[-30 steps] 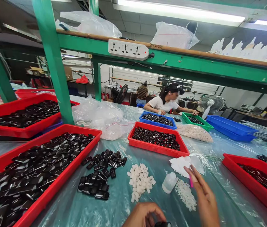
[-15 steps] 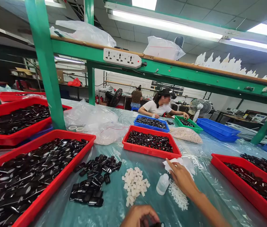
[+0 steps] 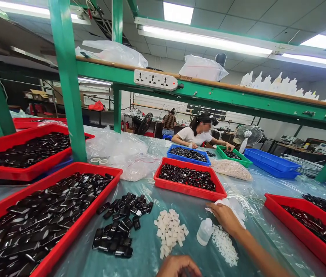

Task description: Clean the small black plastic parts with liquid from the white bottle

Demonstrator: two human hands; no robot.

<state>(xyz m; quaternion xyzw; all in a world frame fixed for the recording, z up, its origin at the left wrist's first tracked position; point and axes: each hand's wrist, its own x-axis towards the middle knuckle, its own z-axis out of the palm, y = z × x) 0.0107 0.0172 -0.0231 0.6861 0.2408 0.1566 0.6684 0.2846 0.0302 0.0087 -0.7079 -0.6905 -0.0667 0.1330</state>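
Head view shows the right hand (image 3: 225, 216) stretched forward, fingers pinching the white cloth (image 3: 229, 206) lying on the plastic-covered table (image 3: 148, 250), just beyond the small white bottle (image 3: 204, 231). Left hand (image 3: 178, 266) sits at the bottom edge, seemingly curled; its grip can't be told.

Right hand (image 3: 225, 217): bare, no glove, ring or wristband visible. Right forearm (image 3: 259, 254): bare along its whole visible length to the bottom edge of the frame; no sleeve or watch in view. Left hand (image 3: 178, 267): bare, only the knuckles and upper back show; the frame cuts off the wrist and forearm.
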